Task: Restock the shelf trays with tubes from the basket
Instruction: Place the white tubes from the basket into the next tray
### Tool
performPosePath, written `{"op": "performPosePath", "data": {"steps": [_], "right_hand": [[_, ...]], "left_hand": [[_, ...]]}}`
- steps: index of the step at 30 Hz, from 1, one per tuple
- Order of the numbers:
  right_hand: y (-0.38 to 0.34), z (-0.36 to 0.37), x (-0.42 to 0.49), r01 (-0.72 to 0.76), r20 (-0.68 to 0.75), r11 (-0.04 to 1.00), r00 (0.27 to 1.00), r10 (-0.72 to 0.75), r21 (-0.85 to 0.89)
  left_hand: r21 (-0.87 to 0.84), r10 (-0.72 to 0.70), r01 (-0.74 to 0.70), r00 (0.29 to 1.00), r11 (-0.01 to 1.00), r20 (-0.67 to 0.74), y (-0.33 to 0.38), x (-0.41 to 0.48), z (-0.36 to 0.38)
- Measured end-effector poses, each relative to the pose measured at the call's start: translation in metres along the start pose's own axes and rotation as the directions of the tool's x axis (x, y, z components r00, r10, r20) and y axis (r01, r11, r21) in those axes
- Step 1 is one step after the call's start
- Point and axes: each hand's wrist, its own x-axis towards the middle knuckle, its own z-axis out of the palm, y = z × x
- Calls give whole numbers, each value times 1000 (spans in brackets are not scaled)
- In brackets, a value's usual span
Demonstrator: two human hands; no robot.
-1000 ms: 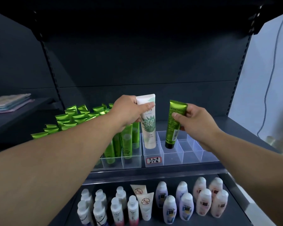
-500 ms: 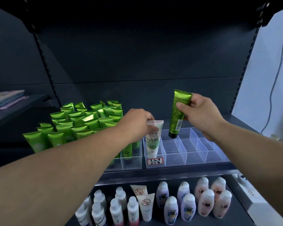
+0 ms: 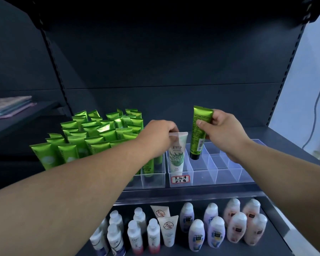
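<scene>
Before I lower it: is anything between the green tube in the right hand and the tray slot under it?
Nothing visible. The slot below the green tube looks empty; the white tube stands in the next slot.

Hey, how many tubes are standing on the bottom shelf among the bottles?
2: rear white tube and front white tube, mid-shelf; the left arm may hide more.

A colourless, see-through clear tray (image 3: 220,169) sits on a dark grey shelf (image 3: 284,145). In the tray's front left compartment is a white tube (image 3: 177,156) printed with pale green leaves and dark lettering. Just above the tray, a metallic green tube (image 3: 199,130) has a black cap and a white barcode patch. On the tray's front is a white label (image 3: 180,179), red-bordered, with black handwriting. Left of the tray are glossy green tubes (image 3: 92,137). Below the tray are white bottles (image 3: 216,231) tinted pink, lilac and blue.
</scene>
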Motion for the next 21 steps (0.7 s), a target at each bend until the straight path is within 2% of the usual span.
{"op": "performPosePath", "data": {"steps": [4,7,10,13,17,21], "right_hand": [[-5,5,9,28,-18,999,999,-28,-24],[-12,8,19,48,-37,999,998,-49,-25],[-20,12,32,70,-39,997,997,-71,-36],[-28,19,47,100,-42,995,994,-101,-28],[-36,40,66,120,-44,993,992,-120,-5],[-35,65,81,127,-3,992,992,-127,19]], "left_hand": [[75,56,-55,998,996,-11,-5,2,-3],[56,73,-74,997,996,6,-12,5,-10],[11,45,-44,993,999,-108,-28,13,-29],[-13,-47,45,974,999,-224,-53,27,-55],[103,-103,122,979,987,-175,-82,44,-67],[230,-93,99,995,968,-38,-96,56,-62]]}}
